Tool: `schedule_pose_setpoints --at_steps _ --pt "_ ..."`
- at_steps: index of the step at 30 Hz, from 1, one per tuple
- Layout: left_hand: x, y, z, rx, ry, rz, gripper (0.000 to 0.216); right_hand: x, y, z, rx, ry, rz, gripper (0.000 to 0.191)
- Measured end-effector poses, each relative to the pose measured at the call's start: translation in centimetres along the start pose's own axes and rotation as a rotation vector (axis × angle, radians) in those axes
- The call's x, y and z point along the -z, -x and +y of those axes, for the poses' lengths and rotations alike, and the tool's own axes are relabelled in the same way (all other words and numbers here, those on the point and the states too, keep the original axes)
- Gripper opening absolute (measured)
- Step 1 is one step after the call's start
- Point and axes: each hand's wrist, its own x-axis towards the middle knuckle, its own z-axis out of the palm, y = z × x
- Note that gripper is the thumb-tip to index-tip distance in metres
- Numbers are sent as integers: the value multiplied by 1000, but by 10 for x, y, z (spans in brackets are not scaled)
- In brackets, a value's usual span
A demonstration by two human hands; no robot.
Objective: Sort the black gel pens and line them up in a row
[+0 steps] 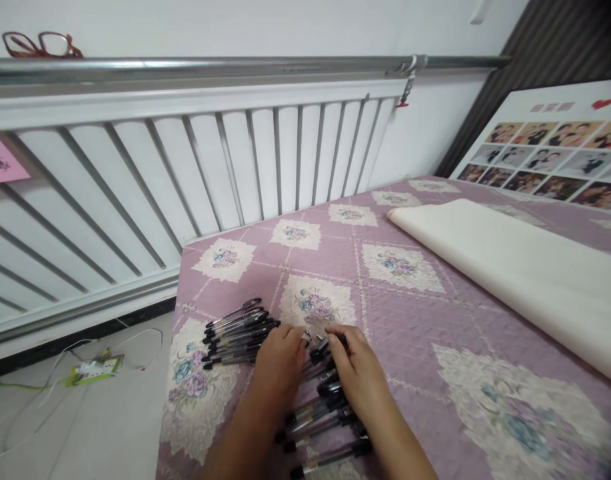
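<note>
Several black-capped clear pens (235, 333) lie in a row on a purple quilted bedspread (410, 313), caps pointing left. A second cluster of the same pens (325, 427) lies nearer me, partly under my forearms. My left hand (280, 363) rests on the pens with its fingers curled down over them. My right hand (358, 370) is right beside it, fingers bent and pinching at a pen (321, 348) between the two hands. What exactly each fingertip grips is hidden.
A rolled cream sheet (515, 267) lies across the bed at right, a photo collage board (550, 160) behind it. A white slatted radiator cover (135, 180) runs along the wall, red glasses (40, 45) on top. Cables and a green power strip (92, 370) lie on the floor at left.
</note>
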Motion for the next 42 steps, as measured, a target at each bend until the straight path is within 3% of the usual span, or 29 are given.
schedule_pose_setpoints --at_steps 5,14,18,21,26,29,34,42 --pt "20 -1 -22 51 59 200 23 -2 0 2 11 36 2 20" --pt "31 -4 -50 78 123 318 21 -24 3 9 2 -24 -99 15" --pt "32 -5 -52 93 123 316 20 -24 2 9 22 4 -31 19" --pt "38 -3 -48 101 80 230 17 -18 1 4 57 13 17 19" --pt "49 1 -37 140 -122 -137 12 -10 2 -5 103 -13 47 17" --pt "51 4 -33 168 -236 -289 8 -9 2 -5 106 -27 56 16" --pt "49 8 -31 180 -325 -371 14 -7 3 -1 63 -59 96 16" --pt "51 14 -27 159 -367 -375 19 -1 5 -1 -24 -124 111 21"
